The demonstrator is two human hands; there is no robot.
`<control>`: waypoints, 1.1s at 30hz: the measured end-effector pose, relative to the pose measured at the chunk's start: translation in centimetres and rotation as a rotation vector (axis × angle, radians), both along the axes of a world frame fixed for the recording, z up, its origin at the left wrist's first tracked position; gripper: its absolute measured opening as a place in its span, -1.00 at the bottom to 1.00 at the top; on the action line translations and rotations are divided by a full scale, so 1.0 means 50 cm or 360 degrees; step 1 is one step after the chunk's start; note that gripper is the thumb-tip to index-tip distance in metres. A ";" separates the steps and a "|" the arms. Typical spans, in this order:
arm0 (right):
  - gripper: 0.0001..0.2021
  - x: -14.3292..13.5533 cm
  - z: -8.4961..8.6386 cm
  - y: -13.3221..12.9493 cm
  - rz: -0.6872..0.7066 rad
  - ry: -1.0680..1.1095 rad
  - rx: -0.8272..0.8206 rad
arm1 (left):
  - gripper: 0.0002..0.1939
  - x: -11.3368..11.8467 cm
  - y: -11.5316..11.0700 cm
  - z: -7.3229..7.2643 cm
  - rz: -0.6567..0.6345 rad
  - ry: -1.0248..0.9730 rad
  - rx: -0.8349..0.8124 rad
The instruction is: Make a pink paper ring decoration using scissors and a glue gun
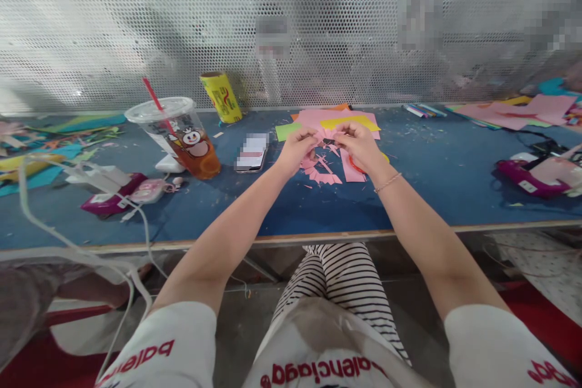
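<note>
Paper (326,135), pink and cut into narrow points, is suspended between the left hand (299,149) and the right hand (357,141), above the blue tabletop (295,212). Each hand pinches one side between thumb and fingers; exact fingertip contact is too small to confirm. Principal hazard: tearing. Uneven outward pull would probably split the sheet at a cut, where little material remains. Excess finger pressure could crease or fold the points. Loose pink scraps (324,178) lie directly below; a dropped piece could become mixed with them. A red curved part (353,165) (possibly a scissor handle, mostly hidden) sits beneath the right hand and could catch the paper if lowered there. Secondary hazard: a wide leftward sweep of the left forearm might knock the phone (253,152), tip the iced-drink cup (193,140) or snag the white cable (146,230).
</note>
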State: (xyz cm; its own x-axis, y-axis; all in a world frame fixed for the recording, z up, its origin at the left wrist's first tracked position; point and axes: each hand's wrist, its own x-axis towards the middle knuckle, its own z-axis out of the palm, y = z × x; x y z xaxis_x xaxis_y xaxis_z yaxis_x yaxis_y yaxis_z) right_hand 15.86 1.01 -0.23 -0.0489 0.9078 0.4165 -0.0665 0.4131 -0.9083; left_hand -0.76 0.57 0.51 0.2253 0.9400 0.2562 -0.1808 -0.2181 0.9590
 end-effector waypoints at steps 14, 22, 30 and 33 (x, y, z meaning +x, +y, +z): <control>-0.82 -0.006 0.002 -0.002 -0.0001 0.0227 -0.0269 | -0.89 0.001 0.006 0.005 0.0083 -0.0259 -0.0226; -0.78 0.001 -0.018 0.002 0.0147 -0.0188 -0.0478 | -0.86 -0.013 0.034 0.004 0.0121 -0.0459 -0.0393; -0.75 0.000 -0.035 0.017 0.0054 -0.0165 -0.0231 | -0.92 -0.013 0.034 -0.005 0.0204 -0.0471 -0.0308; -0.76 -0.001 -0.031 0.011 0.0033 -0.0202 -0.0139 | -0.91 -0.010 0.026 -0.005 0.0241 -0.0439 -0.0206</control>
State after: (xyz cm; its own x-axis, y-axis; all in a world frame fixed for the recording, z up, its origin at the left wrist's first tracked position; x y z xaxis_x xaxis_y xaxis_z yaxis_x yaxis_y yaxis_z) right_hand 15.83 1.58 -1.80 -0.1154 0.9386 0.3251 0.0431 0.3317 -0.9424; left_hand -1.25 1.87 0.24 0.0195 0.9862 0.1643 -0.4119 -0.1418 0.9001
